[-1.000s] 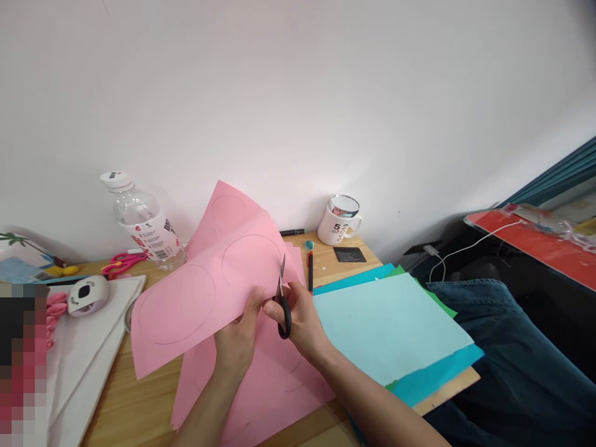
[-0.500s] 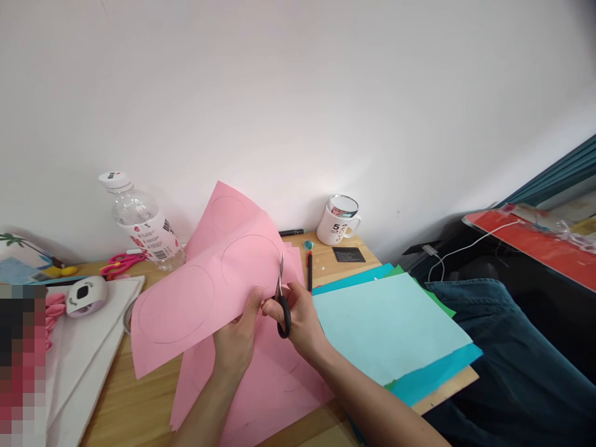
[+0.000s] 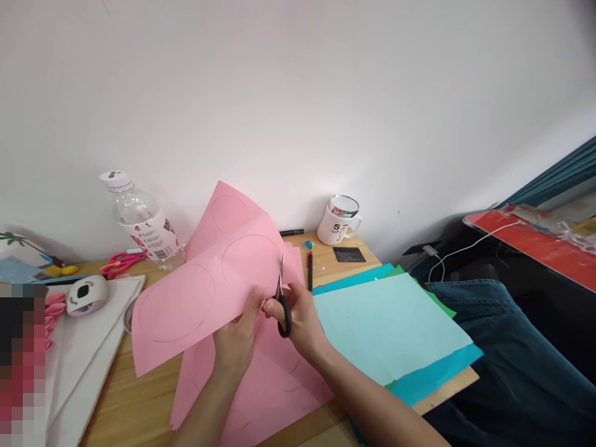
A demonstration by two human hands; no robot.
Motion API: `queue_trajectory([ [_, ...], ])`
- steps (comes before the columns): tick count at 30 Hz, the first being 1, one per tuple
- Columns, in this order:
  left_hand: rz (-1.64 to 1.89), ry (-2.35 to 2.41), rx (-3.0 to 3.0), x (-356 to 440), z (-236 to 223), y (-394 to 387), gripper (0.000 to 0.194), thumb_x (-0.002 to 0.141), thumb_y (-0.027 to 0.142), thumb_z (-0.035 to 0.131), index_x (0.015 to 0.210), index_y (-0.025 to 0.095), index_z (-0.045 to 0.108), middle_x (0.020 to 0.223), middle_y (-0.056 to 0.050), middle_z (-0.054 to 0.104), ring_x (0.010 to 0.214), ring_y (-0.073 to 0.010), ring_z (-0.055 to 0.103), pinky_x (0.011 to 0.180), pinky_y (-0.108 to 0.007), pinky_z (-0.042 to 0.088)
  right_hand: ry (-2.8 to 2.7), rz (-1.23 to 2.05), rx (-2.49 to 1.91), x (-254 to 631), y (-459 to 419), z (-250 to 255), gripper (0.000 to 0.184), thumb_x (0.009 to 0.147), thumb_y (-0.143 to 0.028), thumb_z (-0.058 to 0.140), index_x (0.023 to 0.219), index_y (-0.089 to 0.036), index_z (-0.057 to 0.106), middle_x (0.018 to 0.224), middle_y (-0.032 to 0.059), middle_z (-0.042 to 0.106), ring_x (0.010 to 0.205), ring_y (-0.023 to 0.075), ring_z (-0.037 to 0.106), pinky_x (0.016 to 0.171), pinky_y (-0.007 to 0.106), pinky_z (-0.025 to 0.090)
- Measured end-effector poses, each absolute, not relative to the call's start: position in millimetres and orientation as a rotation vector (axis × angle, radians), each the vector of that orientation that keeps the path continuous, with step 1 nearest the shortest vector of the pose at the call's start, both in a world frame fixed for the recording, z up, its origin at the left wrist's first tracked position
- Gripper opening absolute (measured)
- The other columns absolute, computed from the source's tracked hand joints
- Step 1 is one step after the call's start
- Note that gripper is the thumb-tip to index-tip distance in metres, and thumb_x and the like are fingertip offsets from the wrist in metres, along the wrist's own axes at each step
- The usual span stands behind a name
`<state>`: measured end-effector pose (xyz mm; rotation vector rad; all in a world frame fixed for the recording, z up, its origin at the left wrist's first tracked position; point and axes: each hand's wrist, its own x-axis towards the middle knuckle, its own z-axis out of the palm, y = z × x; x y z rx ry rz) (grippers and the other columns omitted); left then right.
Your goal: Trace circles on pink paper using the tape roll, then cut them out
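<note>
A raised pink paper sheet (image 3: 186,298) with several circles drawn on it is pinched by my left hand (image 3: 237,335) at its lower edge, the thumb on top. My right hand (image 3: 298,316) is closed on scissors (image 3: 285,316) with black handles. Their blades point up and lie against the paper, by the right side of a drawn circle. Part of the blades and the cut line cannot be made out. Beneath both hands, more pink paper (image 3: 261,397) with drawn circles lies on the wooden table (image 3: 121,385).
Light blue, blue and green sheets (image 3: 395,329) lie to the right. Behind stand a white mug (image 3: 338,222) and a plastic bottle (image 3: 149,223). A black-and-red pen (image 3: 310,270) and a dark card (image 3: 349,254) lie near the mug. Pink scissors (image 3: 123,262) are at left.
Almost nothing differs; both hands, the scissors and the pink sheet keep nearly the same places, with only a very slight shift in view.
</note>
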<state>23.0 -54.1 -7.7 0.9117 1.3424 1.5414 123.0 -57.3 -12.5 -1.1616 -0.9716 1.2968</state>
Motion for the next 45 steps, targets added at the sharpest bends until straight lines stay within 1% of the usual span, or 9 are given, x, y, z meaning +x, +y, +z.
queue_trajectory([
  [5, 1.549, 1.327, 0.89, 22.6, -10.3, -53.3, 0.04, 0.054, 0.04, 0.081, 0.08, 0.013, 0.07, 0.082, -0.008, 0.071, 0.091, -0.0276, 0.065, 0.086, -0.038, 0.053, -0.97, 1.31, -1.148, 123.0, -57.3, -13.5, 0.045, 0.055, -0.039, 0.08, 0.067, -0.021, 0.04, 0.061, -0.004, 0.054, 0.054, 0.0101, 0.045, 0.048, 0.023, 0.034],
  [12, 1.55, 1.324, 0.896, 20.4, -16.9, -51.0, 0.042, 0.055, 0.039, 0.081, 0.085, 0.012, 0.07, 0.091, -0.01, 0.072, 0.098, -0.0293, 0.064, 0.092, -0.041, 0.051, -0.996, 1.332, -1.06, 123.6, -56.2, -17.2, 0.046, 0.053, -0.04, 0.082, 0.071, -0.021, 0.044, 0.064, -0.0045, 0.05, 0.059, 0.0112, 0.048, 0.054, 0.025, 0.039],
  [16, 1.541, 1.343, 0.916, 20.2, -17.3, -51.4, 0.045, 0.056, 0.039, 0.08, 0.092, 0.013, 0.07, 0.1, -0.01, 0.071, 0.104, -0.0303, 0.062, 0.096, -0.042, 0.049, -0.984, 1.31, -1.052, 124.9, -54.8, -17.4, 0.046, 0.054, -0.04, 0.082, 0.074, -0.021, 0.046, 0.063, -0.0056, 0.048, 0.056, 0.0094, 0.044, 0.054, 0.025, 0.039],
  [21, 1.553, 1.324, 0.926, 20.7, -14.3, -52.4, 0.048, 0.059, 0.04, 0.079, 0.099, 0.014, 0.069, 0.106, -0.01, 0.069, 0.108, -0.0305, 0.06, 0.098, -0.043, 0.047, -1.004, 1.295, -1.067, 126.8, -54.6, -18.1, 0.046, 0.055, -0.042, 0.082, 0.073, -0.021, 0.045, 0.065, -0.0039, 0.052, 0.057, 0.0108, 0.047, 0.054, 0.026, 0.04],
  [25, 1.534, 1.298, 0.923, 19.9, -13.5, -52.4, 0.048, 0.059, 0.037, 0.08, 0.099, 0.014, 0.069, 0.107, -0.01, 0.069, 0.108, -0.0299, 0.06, 0.097, -0.041, 0.048, -1.034, 1.291, -1.061, 126.7, -55.3, -18.9, 0.046, 0.056, -0.042, 0.081, 0.074, -0.022, 0.043, 0.064, -0.0045, 0.05, 0.058, 0.0117, 0.048, 0.054, 0.026, 0.041],
  [31, 1.538, 1.266, 0.937, 19.5, -15.3, -51.8, 0.045, 0.06, 0.036, 0.079, 0.098, 0.014, 0.069, 0.106, -0.009, 0.069, 0.107, -0.0291, 0.061, 0.096, -0.04, 0.049, -1.029, 1.317, -0.988, 126.0, -54.9, -20.7, 0.05, 0.056, -0.039, 0.082, 0.088, -0.024, 0.045, 0.072, -0.002, 0.056, 0.066, 0.0149, 0.053, 0.057, 0.028, 0.043],
  [35, 1.537, 1.256, 0.938, 19.9, -13.6, -52.4, 0.047, 0.06, 0.037, 0.079, 0.1, 0.014, 0.068, 0.107, -0.01, 0.069, 0.108, -0.0292, 0.06, 0.097, -0.041, 0.048, -1.027, 1.309, -1.005, 125.9, -54.6, -21.2, 0.046, 0.057, -0.037, 0.082, 0.082, -0.023, 0.046, 0.07, -0.0024, 0.056, 0.064, 0.0138, 0.051, 0.056, 0.026, 0.041],
  [40, 1.531, 1.27, 0.935, 19.7, -11.8, -53.3, 0.049, 0.059, 0.04, 0.08, 0.098, 0.013, 0.069, 0.104, -0.011, 0.07, 0.11, -0.0308, 0.059, 0.099, -0.043, 0.046, -1.02, 1.296, -1.046, 126.0, -55.9, -20.5, 0.044, 0.06, -0.04, 0.079, 0.078, -0.022, 0.042, 0.069, -0.0024, 0.055, 0.064, 0.0136, 0.052, 0.055, 0.026, 0.04],
  [45, 1.525, 1.294, 0.92, 20.1, -9.1, -54.0, 0.047, 0.058, 0.04, 0.08, 0.096, 0.014, 0.07, 0.1, -0.01, 0.071, 0.108, -0.0302, 0.06, 0.098, -0.042, 0.047, -1.01, 1.293, -1.084, 125.8, -56.3, -17.2, 0.046, 0.058, -0.037, 0.079, 0.074, -0.023, 0.038, 0.065, -0.0048, 0.052, 0.058, 0.0114, 0.047, 0.052, 0.024, 0.035],
])
